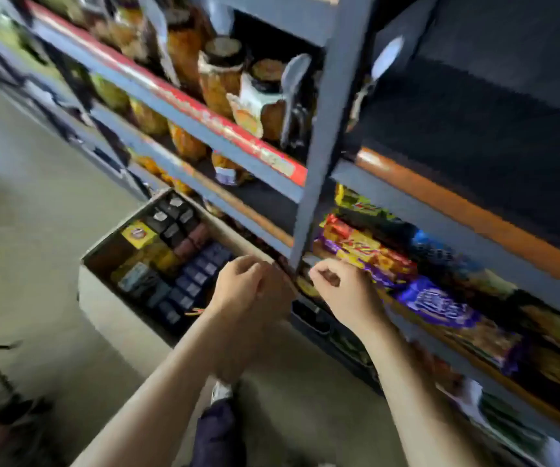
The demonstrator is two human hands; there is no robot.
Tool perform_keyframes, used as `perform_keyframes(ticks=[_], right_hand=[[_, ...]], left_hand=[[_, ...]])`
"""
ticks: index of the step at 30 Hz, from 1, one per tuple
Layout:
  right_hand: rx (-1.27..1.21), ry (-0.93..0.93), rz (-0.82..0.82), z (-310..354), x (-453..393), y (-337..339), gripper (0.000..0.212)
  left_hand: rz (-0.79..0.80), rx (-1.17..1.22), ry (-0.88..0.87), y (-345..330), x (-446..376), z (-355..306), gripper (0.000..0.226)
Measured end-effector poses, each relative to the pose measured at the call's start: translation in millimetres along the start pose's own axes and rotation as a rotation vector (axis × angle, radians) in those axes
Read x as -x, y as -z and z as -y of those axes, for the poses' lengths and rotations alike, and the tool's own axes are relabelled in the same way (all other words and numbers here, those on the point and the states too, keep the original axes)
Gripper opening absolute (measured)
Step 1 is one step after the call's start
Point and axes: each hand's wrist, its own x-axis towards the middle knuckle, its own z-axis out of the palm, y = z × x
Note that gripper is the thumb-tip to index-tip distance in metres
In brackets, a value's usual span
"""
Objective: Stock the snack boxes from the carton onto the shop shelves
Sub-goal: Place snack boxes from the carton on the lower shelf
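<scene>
where carton (110,299) sits, snack boxes (191,284) inside

Dim indoor light, brightest on the pale floor (36,203) at left; the upper right shelf bay (490,106) sinks into near black. Everything smears with motion blur and blocky compression, worst at the edges. Wide-angle distortion tilts the shelf post (325,146).
</scene>
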Motion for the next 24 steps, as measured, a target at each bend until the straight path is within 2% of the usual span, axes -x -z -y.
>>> perform_keyframes(ticks=[4, 6, 8, 10, 12, 14, 18, 22, 24], right_hand=[[0.034, -0.083, 0.318, 30, -56, -139, 0.008], [0.045, -0.104, 0.448, 37, -80, -203, 0.011], [0.082, -0.134, 0.553, 41, -99, -256, 0.012], [0.120, -0.169, 0.627, 48, -115, -298, 0.010], [0.151, -0.178, 0.654, 58, -130, -336, 0.017], [0.137, -0.168, 0.687, 70, -142, -371, 0.028], [0.103, -0.188, 0.781, 92, -160, -421, 0.057], [0.061, -0.271, 0.832, 96, -170, -439, 0.062], [0.039, -0.294, 0.875, 92, -169, -442, 0.063]], left_hand=[[-0.146, -0.111, 0.220, 98, -55, 101, 0.022], [-0.173, -0.270, 0.267, 137, -74, 143, 0.019], [-0.230, -0.511, 0.181, 170, -86, 180, 0.020], [-0.353, -0.737, 0.079, 195, -97, 212, 0.029], [-0.460, -0.843, 0.041, 217, -110, 236, 0.043], [-0.456, -0.896, 0.010, 233, -125, 245, 0.050], [-0.349, -1.027, 0.009, 244, -156, 245, 0.055], [-0.277, -1.216, 0.138, 245, -179, 239, 0.035], [-0.190, -1.268, 0.215, 246, -184, 233, 0.023]])
